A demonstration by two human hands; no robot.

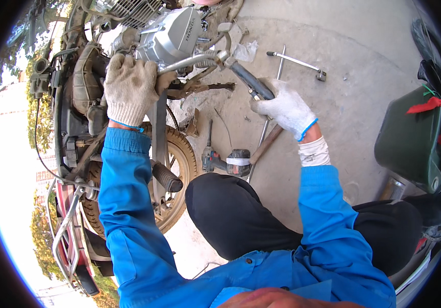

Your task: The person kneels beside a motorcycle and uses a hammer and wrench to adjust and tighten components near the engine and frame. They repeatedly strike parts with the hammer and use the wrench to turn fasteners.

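My left hand (129, 87), in a knitted off-white glove, is curled against the motorcycle beside its silver engine cover (172, 38). Its fingertips are hidden, so what they grip cannot be made out. My right hand (282, 105), in a pale glove, is closed round a black-handled bar (251, 79). The bar's far end meets a bent metal lever (184, 62) that runs along the engine's lower side. Whether bar and lever are joined or only touching cannot be told.
On the concrete lie a cordless drill (218, 161), a wooden handle (267, 143), a metal wrench with a socket end (300, 63) and a crumpled plastic bag (246, 51). The rear wheel (182, 154) and rubber footpeg (167, 177) are by my left forearm. A dark green container (410, 138) stands right.
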